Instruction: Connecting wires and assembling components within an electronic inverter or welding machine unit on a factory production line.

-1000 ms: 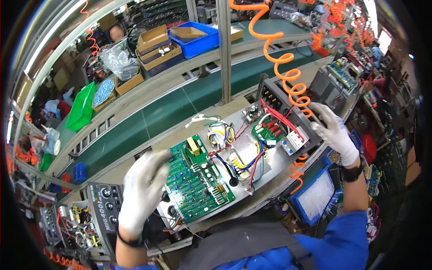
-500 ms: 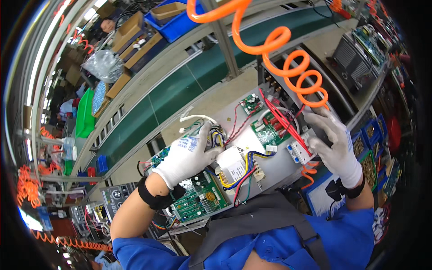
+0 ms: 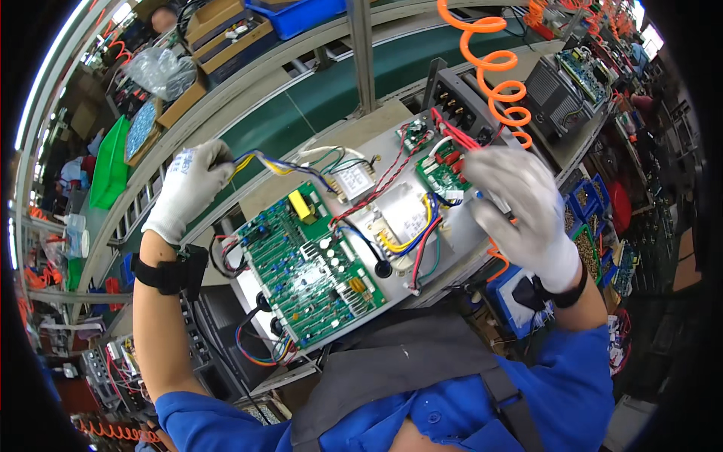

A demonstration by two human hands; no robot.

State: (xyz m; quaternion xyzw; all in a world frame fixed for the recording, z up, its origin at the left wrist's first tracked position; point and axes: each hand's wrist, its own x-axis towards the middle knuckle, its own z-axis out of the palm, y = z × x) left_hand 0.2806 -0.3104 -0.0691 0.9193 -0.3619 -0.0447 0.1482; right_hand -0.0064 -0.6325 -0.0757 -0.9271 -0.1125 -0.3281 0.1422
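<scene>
Left grip (image 3: 190, 188) pinches wires (image 3: 279, 165), held end pointing left, long axis slanting down to frame centre; right grip (image 3: 521, 215), centre right: spread or closed, cannot tell.

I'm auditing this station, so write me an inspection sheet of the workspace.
Surface: beige benchtop, partly covered by the metal chassis.
Job items: large green circuit board and smaller green board on the chassis.
Clutter: plastic bag, cardboard box beyond the conveyor belt.
Hands: gloved left hand grips blue-yellow wire bundle; gloved right hand at chassis's right end, hold unclear.
Cables: red wires, orange coiled hose near right hand.
Surroundings: green bin.
</scene>
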